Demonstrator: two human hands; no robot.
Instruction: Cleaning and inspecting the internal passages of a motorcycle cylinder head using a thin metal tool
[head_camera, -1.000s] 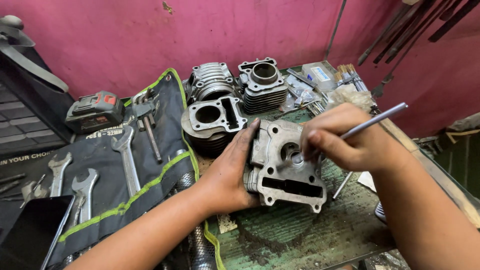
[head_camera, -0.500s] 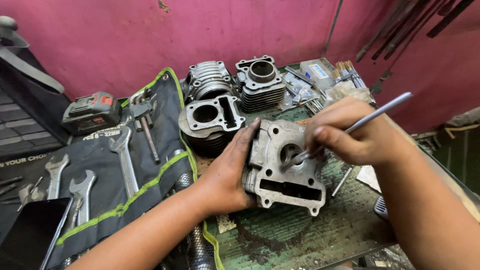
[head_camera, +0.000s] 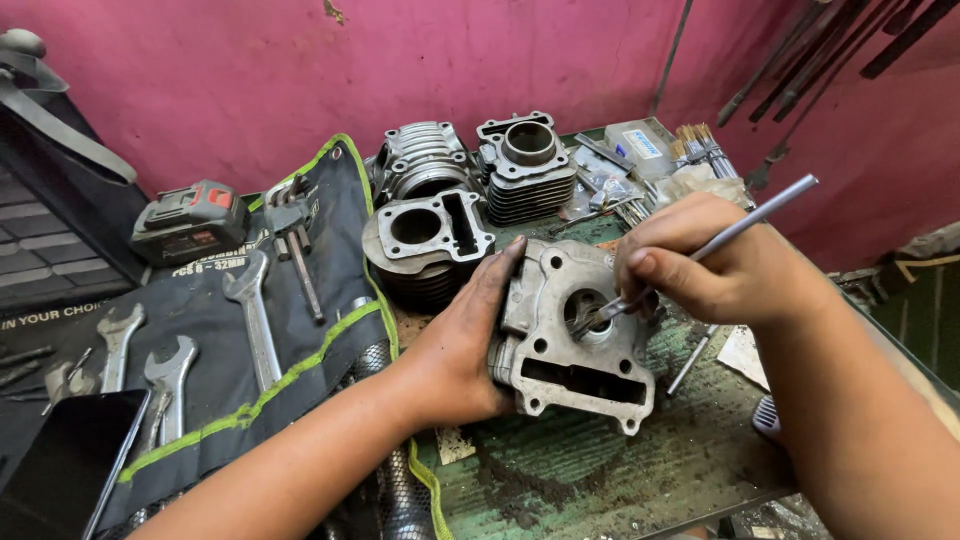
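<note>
The cylinder head (head_camera: 575, 335), a grey cast-aluminium block with bolt holes at its corners and a round central port, lay flat on the green, grimy workbench (head_camera: 560, 480) near the centre of the scene, its machined face turned upward so that the port was open to work from above. The left hand (head_camera: 470, 340) was clasped around the left edge of the casting, thumb up along its far corner, evidently to brace it against sliding. The right hand (head_camera: 700, 265) was closed in a pen-like grip on a thin metal-handled brush (head_camera: 700, 250), whose shaft slanted up to the right while its tip sat inside the central port; the angle let the tip reach the port wall. Just beyond the casting, on the far side, stood a dark cylinder block (head_camera: 425, 240), and farther back two finned cylinders (head_camera: 470, 165), side by side against the pink wall (head_camera: 300, 70). To the left, a black tool roll with green edging (head_camera: 250, 330) lay unrolled, displaying open-ended spanners (head_camera: 250, 310) within reach. A cordless-tool battery pack (head_camera: 190, 220) rested at the roll's far end. A dark tablet (head_camera: 65, 460) occupied the near left corner.
</note>
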